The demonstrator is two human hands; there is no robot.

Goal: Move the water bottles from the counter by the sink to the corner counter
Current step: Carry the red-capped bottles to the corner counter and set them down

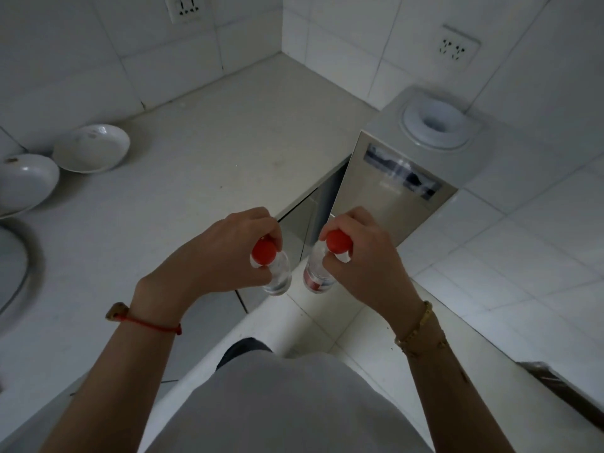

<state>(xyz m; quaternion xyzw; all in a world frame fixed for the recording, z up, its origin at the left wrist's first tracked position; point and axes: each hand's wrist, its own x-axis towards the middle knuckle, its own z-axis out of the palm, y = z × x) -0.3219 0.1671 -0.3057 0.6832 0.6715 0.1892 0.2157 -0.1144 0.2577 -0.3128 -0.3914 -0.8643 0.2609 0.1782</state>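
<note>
Two clear water bottles with red caps hang upright in the air just off the counter's front edge, in front of my body. My left hand [228,250] grips the left bottle [277,276] by its neck under the red cap. My right hand [362,256] holds the right bottle [316,278], which has a red label, the same way. The two bottles are close together but apart. The pale corner counter [228,132] stretches ahead to the tiled wall corner.
Two white bowls [91,147] [24,183] sit at the counter's left by the wall. A sink rim [23,269] curves at the far left. A water dispenser [421,158] with no jug stands right of the counter. Wall sockets [184,8] are above.
</note>
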